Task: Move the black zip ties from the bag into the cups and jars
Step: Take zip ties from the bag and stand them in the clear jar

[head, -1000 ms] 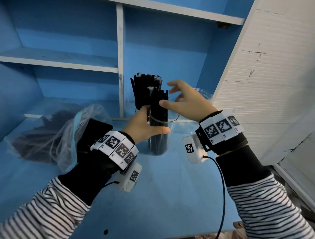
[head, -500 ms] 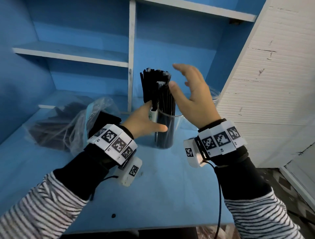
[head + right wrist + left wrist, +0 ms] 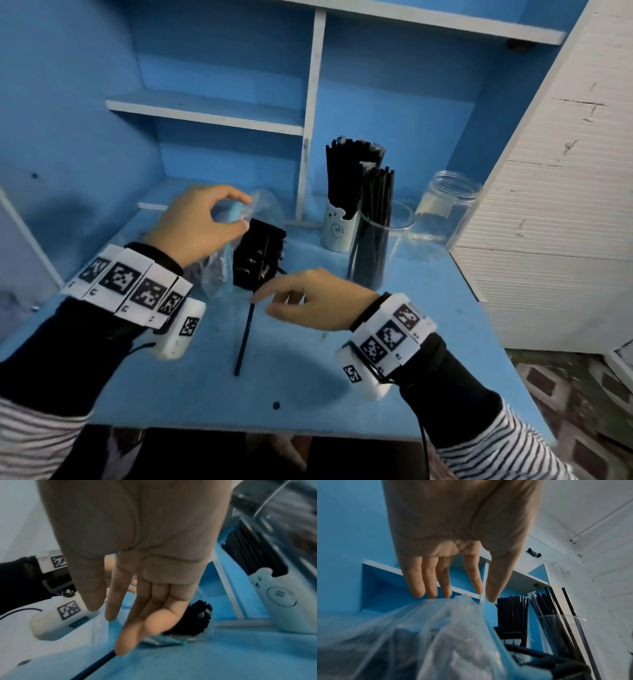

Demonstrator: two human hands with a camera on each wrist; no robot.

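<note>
Left hand (image 3: pixel 198 226) pinches the bag (image 3: pixel 219 270) rim at 10 o'clock on the counter (image 3: pixel 428 308). Right hand (image 3: pixel 318 298), fingers relaxed, touches one loose tie (image 3: pixel 244 337). Other ties (image 3: pixel 258 255) protrude from the bag; more fill the cups (image 3: pixel 380 240) at 1 o'clock.

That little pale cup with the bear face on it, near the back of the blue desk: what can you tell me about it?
The pale bear-face cup looks like smooth plastic, whitish with a faint blue tint. A small bear head with rounded ears sticks up at its rim, and a round face is drawn on its front. It stands upright on the blue desk, near the white shelf divider. It is packed with upright black zip ties that rise well above its rim. A clear plastic cup of more ties stands close beside it. Neither hand touches it.
</note>
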